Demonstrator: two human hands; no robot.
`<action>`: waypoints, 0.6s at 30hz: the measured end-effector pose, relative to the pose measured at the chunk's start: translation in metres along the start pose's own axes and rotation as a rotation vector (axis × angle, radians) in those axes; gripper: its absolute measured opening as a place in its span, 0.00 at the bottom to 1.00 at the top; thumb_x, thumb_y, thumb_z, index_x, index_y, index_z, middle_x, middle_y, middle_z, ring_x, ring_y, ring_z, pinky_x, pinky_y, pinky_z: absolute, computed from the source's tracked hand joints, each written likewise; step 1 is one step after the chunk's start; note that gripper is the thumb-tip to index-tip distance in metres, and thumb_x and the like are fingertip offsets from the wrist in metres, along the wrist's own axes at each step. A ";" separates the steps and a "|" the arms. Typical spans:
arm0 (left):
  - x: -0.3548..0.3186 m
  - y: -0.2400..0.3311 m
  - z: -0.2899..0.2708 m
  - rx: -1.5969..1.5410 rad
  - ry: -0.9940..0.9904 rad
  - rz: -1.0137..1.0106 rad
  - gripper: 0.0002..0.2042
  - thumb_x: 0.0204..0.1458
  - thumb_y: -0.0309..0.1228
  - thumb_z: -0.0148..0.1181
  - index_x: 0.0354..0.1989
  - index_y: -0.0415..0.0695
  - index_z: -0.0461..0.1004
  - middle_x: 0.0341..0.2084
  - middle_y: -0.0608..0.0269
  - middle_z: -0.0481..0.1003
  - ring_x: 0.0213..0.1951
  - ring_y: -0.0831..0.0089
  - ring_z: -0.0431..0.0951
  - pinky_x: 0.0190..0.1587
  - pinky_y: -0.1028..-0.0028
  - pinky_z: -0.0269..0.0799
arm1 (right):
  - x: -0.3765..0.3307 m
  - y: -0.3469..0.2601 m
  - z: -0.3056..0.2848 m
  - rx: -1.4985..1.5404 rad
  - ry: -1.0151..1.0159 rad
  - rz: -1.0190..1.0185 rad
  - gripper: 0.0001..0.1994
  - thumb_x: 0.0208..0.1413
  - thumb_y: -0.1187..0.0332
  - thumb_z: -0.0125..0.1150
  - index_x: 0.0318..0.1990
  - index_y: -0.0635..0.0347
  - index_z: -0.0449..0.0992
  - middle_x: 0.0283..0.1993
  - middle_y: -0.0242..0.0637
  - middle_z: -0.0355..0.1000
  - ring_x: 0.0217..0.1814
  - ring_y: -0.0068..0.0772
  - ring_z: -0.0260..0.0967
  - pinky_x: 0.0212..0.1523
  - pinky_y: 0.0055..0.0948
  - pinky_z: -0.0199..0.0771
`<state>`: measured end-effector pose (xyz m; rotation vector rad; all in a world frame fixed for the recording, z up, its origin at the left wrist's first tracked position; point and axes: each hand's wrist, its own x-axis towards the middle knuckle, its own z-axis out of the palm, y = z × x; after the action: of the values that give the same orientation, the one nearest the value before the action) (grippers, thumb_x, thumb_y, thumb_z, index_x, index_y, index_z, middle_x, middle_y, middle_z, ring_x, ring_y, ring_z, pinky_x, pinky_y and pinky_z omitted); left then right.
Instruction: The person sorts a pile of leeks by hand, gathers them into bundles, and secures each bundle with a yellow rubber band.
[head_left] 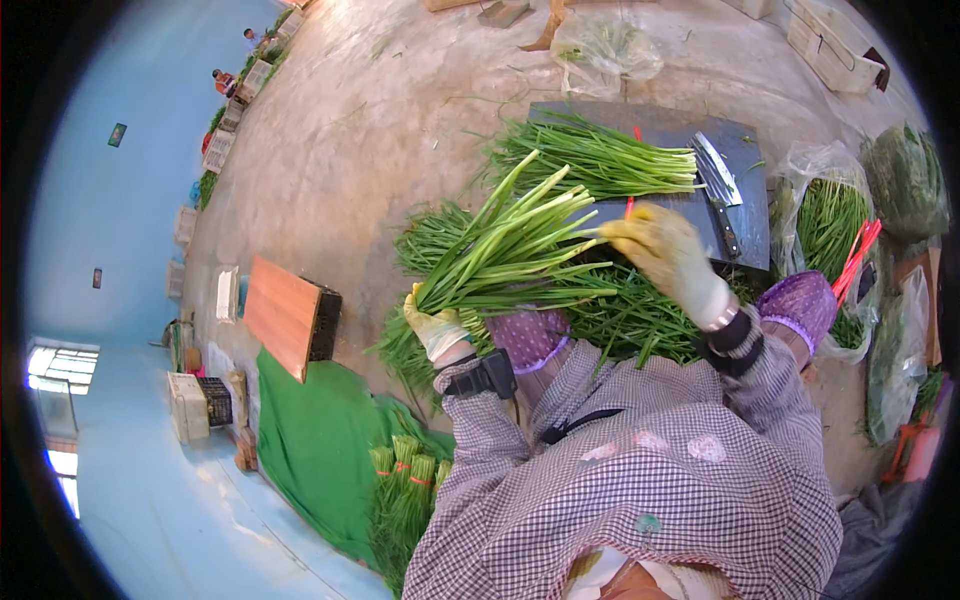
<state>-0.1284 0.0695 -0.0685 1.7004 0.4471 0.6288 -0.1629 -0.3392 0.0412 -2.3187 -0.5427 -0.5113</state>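
Note:
My left hand [437, 330], in a yellowish glove, is closed around the leafy part of a loose bunch of garlic chives [500, 245]. The pale stems fan out up and to the right. At the ends of those stems my right hand [665, 255], also gloved and slightly blurred, has its fingers drawn together in a pinch on a stem. Just beyond, another pile of garlic chives [610, 165] lies on a dark board [660, 120], its cut ends facing a kitchen knife [718, 180]. More loose chives [630, 315] lie across and between my knees.
Plastic bags of greens [830, 225] and red ties [860, 255] are at the right. Tied bundles [410, 470] stand by a green cloth [310, 450] at the lower left, near a crate with a wooden top [285, 310]. Two people sit far off along the blue wall [100, 220].

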 end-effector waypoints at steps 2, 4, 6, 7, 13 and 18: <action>-0.004 0.007 0.001 -0.001 -0.012 -0.007 0.29 0.52 0.20 0.71 0.61 0.38 0.64 0.53 0.57 0.75 0.52 0.70 0.78 0.57 0.72 0.77 | 0.049 -0.016 0.033 0.116 -0.021 -0.135 0.11 0.62 0.62 0.60 0.47 0.51 0.83 0.38 0.36 0.75 0.44 0.42 0.73 0.46 0.41 0.72; -0.010 0.015 0.002 -0.081 0.007 -0.016 0.28 0.52 0.20 0.71 0.60 0.37 0.65 0.51 0.57 0.76 0.50 0.70 0.79 0.57 0.73 0.77 | 0.078 -0.026 0.056 0.053 -0.097 -0.096 0.13 0.60 0.57 0.61 0.43 0.55 0.82 0.39 0.39 0.75 0.46 0.43 0.73 0.49 0.41 0.73; -0.014 0.020 0.002 -0.186 -0.028 -0.026 0.27 0.52 0.20 0.71 0.59 0.37 0.65 0.50 0.58 0.76 0.50 0.70 0.79 0.56 0.72 0.78 | 0.091 -0.030 0.071 -0.068 -0.126 -0.076 0.13 0.60 0.57 0.62 0.41 0.58 0.79 0.41 0.41 0.75 0.44 0.43 0.73 0.47 0.42 0.73; -0.016 0.022 0.001 -0.252 -0.046 -0.010 0.26 0.52 0.20 0.71 0.59 0.38 0.65 0.50 0.59 0.76 0.49 0.70 0.78 0.56 0.72 0.78 | 0.093 -0.031 0.079 -0.116 -0.054 -0.117 0.13 0.61 0.57 0.63 0.41 0.59 0.77 0.41 0.44 0.74 0.42 0.43 0.73 0.45 0.42 0.74; -0.017 0.027 0.003 -0.282 -0.022 -0.006 0.26 0.55 0.19 0.67 0.60 0.39 0.64 0.53 0.58 0.74 0.51 0.69 0.78 0.56 0.69 0.79 | 0.094 -0.046 0.119 -0.139 -0.010 -0.198 0.08 0.59 0.66 0.63 0.39 0.58 0.73 0.38 0.45 0.72 0.38 0.46 0.72 0.39 0.41 0.73; -0.017 0.030 0.006 -0.486 0.055 -0.152 0.24 0.58 0.17 0.62 0.61 0.38 0.62 0.55 0.55 0.74 0.52 0.68 0.78 0.57 0.68 0.80 | 0.062 -0.089 0.102 0.323 -0.066 -0.259 0.09 0.58 0.61 0.61 0.32 0.55 0.74 0.33 0.39 0.71 0.38 0.42 0.73 0.34 0.41 0.74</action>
<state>-0.1391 0.0478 -0.0429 1.1799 0.4176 0.6153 -0.1350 -0.1930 0.0497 -1.9740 -0.8959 -0.4314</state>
